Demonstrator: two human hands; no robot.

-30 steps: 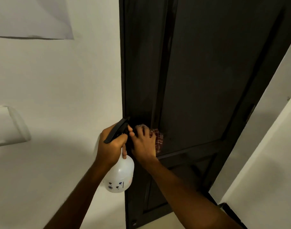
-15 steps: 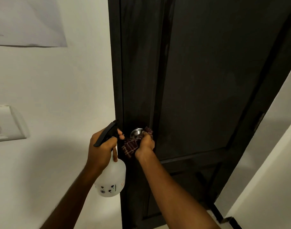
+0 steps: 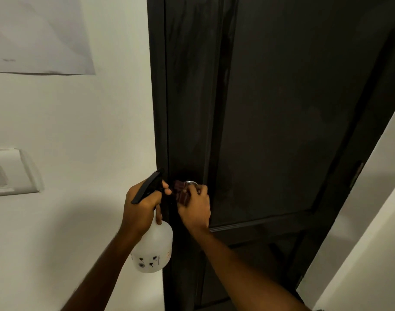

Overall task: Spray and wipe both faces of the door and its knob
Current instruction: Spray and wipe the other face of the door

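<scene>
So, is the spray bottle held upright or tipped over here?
Upright, slightly tilted: the spray bottle hangs below the left hand, black trigger head on top, white body underneath.

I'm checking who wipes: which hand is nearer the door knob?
Right. The right hand holds the cloth against the knob; the left hand grips the spray bottle just left of it.

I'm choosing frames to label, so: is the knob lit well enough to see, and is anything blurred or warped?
Head view: dim and uneven; the dark door swallows detail, the knob shows only as a small glint beside the cloth and right hand; the left arm casts a soft shadow on the wall; the wide-angle lens tilts the door's edges; slightly soft, no strong motion blur.
</scene>
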